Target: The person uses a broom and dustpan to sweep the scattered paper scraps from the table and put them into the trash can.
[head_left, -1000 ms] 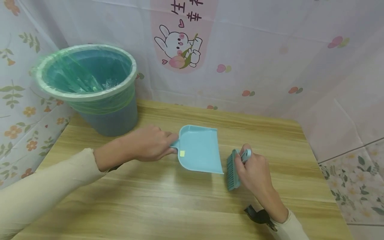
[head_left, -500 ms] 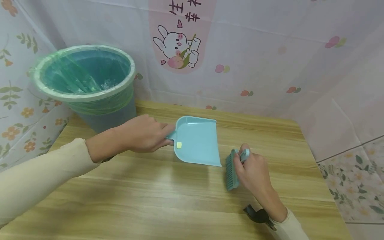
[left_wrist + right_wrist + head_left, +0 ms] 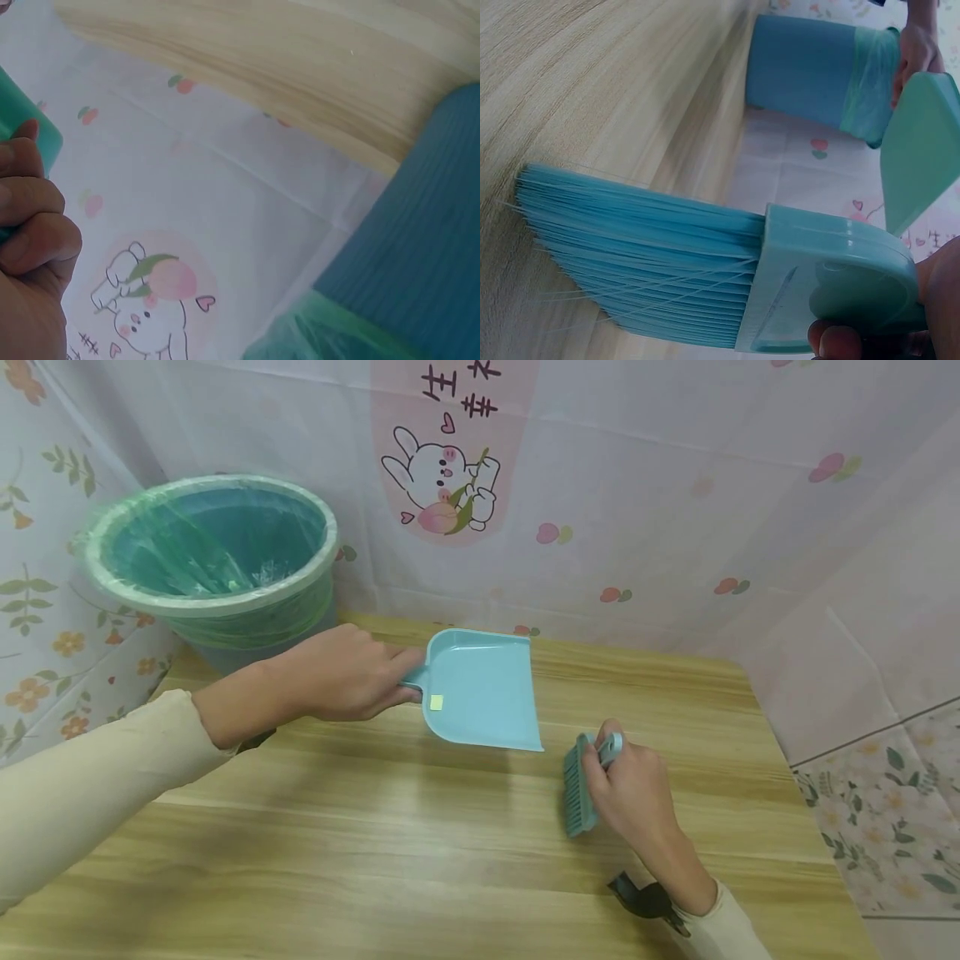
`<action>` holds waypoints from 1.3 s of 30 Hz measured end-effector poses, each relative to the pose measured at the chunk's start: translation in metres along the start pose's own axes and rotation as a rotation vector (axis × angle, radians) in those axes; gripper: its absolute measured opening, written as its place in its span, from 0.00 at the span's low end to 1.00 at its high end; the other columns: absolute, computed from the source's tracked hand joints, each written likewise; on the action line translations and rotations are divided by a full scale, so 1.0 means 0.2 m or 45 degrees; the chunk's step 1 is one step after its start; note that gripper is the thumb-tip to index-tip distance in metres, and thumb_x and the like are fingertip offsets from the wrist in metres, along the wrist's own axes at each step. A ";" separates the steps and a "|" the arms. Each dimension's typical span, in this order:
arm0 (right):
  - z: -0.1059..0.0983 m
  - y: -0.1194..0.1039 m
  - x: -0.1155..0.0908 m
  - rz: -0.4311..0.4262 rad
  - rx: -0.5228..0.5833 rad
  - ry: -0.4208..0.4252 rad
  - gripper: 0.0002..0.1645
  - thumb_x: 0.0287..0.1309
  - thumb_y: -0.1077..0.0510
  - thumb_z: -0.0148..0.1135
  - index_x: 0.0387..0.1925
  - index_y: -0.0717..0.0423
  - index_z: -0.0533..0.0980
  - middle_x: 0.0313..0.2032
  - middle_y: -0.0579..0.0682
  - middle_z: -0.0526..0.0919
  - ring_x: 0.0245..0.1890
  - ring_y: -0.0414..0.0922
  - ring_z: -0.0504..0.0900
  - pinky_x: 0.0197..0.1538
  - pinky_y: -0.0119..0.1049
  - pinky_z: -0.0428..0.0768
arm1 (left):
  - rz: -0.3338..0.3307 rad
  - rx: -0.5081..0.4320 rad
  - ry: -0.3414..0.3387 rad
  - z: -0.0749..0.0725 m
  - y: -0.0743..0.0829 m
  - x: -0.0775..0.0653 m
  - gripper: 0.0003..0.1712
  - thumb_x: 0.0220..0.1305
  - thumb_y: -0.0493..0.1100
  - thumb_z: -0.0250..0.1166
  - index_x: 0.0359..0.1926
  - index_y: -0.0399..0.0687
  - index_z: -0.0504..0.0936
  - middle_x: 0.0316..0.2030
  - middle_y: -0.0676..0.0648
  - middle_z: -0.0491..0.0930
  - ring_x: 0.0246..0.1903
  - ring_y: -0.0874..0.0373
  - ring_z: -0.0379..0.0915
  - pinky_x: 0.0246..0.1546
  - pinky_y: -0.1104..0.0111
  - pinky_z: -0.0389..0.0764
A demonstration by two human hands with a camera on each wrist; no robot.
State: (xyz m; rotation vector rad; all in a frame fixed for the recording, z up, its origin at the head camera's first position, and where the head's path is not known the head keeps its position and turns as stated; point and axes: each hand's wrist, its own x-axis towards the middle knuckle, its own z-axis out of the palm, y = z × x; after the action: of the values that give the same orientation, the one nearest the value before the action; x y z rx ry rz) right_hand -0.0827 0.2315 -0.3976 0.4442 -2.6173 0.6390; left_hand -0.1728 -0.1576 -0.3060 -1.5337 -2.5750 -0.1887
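A light blue dustpan [image 3: 483, 689] with a small yellow sticker hangs above the table, its open edge facing right. My left hand [image 3: 341, 677] grips its short handle; in the left wrist view curled fingers [image 3: 37, 217] wrap the handle and only a corner of the pan shows. To the right, my right hand [image 3: 637, 789] holds a small brush [image 3: 581, 785] by its handle. The right wrist view shows the brush's long blue bristles [image 3: 645, 255] reaching to the wooden surface. No debris can be made out in the pan.
A blue bin [image 3: 247, 543] lined with a green bag stands at the table's back left, just beyond my left forearm. The wooden table [image 3: 420, 877] ends at a printed cloth [image 3: 637, 510] behind. A black strap [image 3: 645, 897] is on my right wrist.
My left hand has lifted the dustpan and drawn it back and slightly left, away from the brush. My right hand and the brush have hardly moved.
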 end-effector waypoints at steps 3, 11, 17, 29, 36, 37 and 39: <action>0.00 0.00 0.00 -0.001 0.001 -0.001 0.18 0.68 0.66 0.58 0.26 0.52 0.61 0.16 0.37 0.56 0.14 0.35 0.57 0.17 0.32 0.58 | -0.015 0.009 -0.006 -0.03 -0.02 -0.01 0.17 0.78 0.49 0.70 0.43 0.43 0.74 0.23 0.54 0.67 0.19 0.57 0.62 0.21 0.63 0.67; 0.00 0.00 0.00 -0.012 0.003 -0.006 0.19 0.68 0.66 0.58 0.25 0.52 0.61 0.16 0.37 0.55 0.14 0.34 0.56 0.17 0.31 0.57 | -0.103 -0.004 -0.032 -0.11 -0.05 -0.05 0.15 0.79 0.49 0.69 0.44 0.44 0.75 0.21 0.55 0.66 0.19 0.58 0.62 0.22 0.63 0.69; 0.00 0.00 0.01 -0.009 0.005 -0.005 0.19 0.68 0.66 0.58 0.25 0.52 0.61 0.16 0.37 0.55 0.14 0.34 0.56 0.17 0.31 0.57 | -0.146 0.017 -0.011 -0.15 -0.08 -0.10 0.14 0.79 0.49 0.69 0.45 0.45 0.74 0.22 0.55 0.66 0.19 0.58 0.63 0.24 0.60 0.71; 0.00 0.00 0.00 -0.014 0.006 0.008 0.19 0.68 0.66 0.58 0.25 0.51 0.60 0.16 0.37 0.55 0.14 0.34 0.55 0.18 0.32 0.56 | -0.188 0.090 0.018 -0.22 -0.16 -0.19 0.14 0.76 0.44 0.71 0.48 0.42 0.74 0.21 0.54 0.67 0.20 0.56 0.66 0.25 0.55 0.76; 0.00 0.00 0.00 -0.029 0.006 0.016 0.20 0.68 0.66 0.59 0.25 0.51 0.60 0.16 0.36 0.54 0.15 0.33 0.54 0.18 0.32 0.56 | -0.177 0.099 0.061 -0.25 -0.17 -0.22 0.15 0.74 0.42 0.72 0.48 0.42 0.74 0.21 0.54 0.65 0.19 0.56 0.64 0.23 0.57 0.74; 0.00 0.00 0.00 -0.031 0.006 0.017 0.20 0.67 0.66 0.59 0.25 0.51 0.60 0.16 0.36 0.54 0.15 0.33 0.54 0.18 0.32 0.56 | -0.175 0.100 0.067 -0.25 -0.17 -0.22 0.15 0.74 0.42 0.72 0.47 0.42 0.74 0.21 0.54 0.65 0.19 0.56 0.64 0.23 0.56 0.74; 0.00 0.00 0.00 -0.033 0.006 0.018 0.20 0.67 0.66 0.59 0.25 0.51 0.60 0.16 0.36 0.54 0.15 0.33 0.54 0.18 0.32 0.55 | -0.176 0.099 0.073 -0.26 -0.17 -0.22 0.14 0.74 0.43 0.72 0.48 0.42 0.75 0.21 0.55 0.65 0.19 0.56 0.64 0.23 0.57 0.74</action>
State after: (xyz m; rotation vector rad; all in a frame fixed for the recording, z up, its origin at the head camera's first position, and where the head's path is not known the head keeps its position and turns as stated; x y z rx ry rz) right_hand -0.0828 0.2320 -0.3972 0.4728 -2.5929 0.6377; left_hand -0.1792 -0.2202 -0.2643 -1.3064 -2.6113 -0.1423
